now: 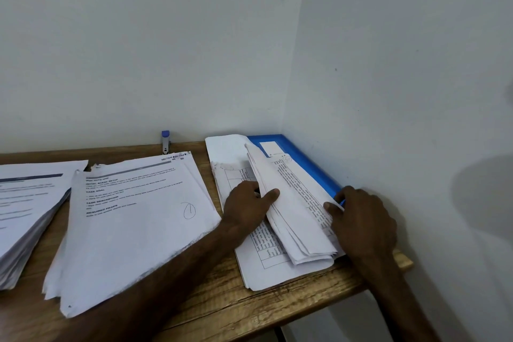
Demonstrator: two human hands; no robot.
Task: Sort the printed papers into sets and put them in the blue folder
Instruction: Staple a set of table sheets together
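Note:
A blue folder (308,161) lies at the table's right end against the wall, mostly covered by printed papers. On it a bundle of sheets (294,216) is folded or curled upward over a flat stack with tables printed on it (258,255). My left hand (247,205) presses on that stack, its thumb against the curled bundle's left side. My right hand (361,219) grips the bundle's right edge beside the folder's rim. A thick pile marked with a circled 1 (138,219) lies in the middle. Another stack (25,216) sits at the far left.
A blue-topped stapler (165,143) stands upright at the back edge by the wall. The wooden table (222,305) ends just right of the folder, where a wall runs close alongside. The front edge is near my forearms.

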